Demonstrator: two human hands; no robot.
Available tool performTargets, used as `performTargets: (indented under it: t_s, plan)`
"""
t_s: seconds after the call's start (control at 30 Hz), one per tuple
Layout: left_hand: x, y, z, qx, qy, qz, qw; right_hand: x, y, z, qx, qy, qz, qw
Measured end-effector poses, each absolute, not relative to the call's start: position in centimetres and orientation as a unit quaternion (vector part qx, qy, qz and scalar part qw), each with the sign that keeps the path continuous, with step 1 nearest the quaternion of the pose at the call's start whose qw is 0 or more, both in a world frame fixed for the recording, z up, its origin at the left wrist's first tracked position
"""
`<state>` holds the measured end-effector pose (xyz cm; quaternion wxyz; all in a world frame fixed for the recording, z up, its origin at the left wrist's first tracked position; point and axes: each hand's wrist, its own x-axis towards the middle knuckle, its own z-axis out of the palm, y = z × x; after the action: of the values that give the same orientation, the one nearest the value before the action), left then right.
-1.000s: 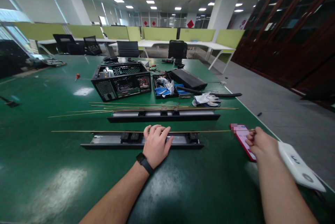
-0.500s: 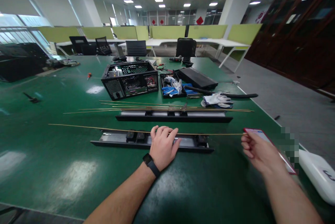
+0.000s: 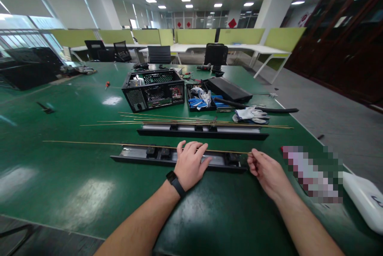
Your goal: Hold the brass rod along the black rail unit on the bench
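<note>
Lower centre, right hand [image 3: 265, 172] pinches rod [image 3: 98, 143] by its right end, left hand [image 3: 190, 165] drapes over rail [image 3: 167, 162], hold unclear; apparently positioning, next move calling for steady alignment.

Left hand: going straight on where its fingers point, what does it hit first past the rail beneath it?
Probably the far rail, near mid-length on its black front face; the left hand might pass over it, as its height is unclear.

On the surface [image 3: 68, 160], a front rail [image 3: 167, 163] is positioned toward the near edge, a single rod [image 3: 113, 143] running lengthwise above. Behind, other rods [image 3: 179, 121] are laid along a rear rail [image 3: 203, 134]. Gloves [image 3: 251, 115] are located near the right edge.
</note>
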<state>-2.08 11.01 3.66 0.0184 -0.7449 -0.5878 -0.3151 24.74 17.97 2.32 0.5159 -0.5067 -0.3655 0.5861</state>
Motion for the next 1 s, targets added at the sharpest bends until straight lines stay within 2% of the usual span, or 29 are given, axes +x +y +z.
performTargets:
  t_s: [0.23,0.43,0.67,1.0]
  plan:
    - [-8.2,9.3,6.5,-0.735,-0.634,-0.229,0.075,24.8,17.8,2.3,-0.503,-0.372,0.583,0.519]
    - [-15.1,8.1,6.3,-0.714,-0.685,-0.126,0.073,24.9,17.9,2.1,-0.510,-0.374,0.577,0.517]
    - [-19.1,7.9,6.1,-0.726,-0.675,-0.132,-0.005,25.1,18.1,1.8,-0.508,-0.378,0.576,0.517]
    - [-21.0,7.3,6.8,-0.741,-0.656,-0.137,-0.043,25.3,18.1,1.6,-0.509,-0.391,0.570,0.513]
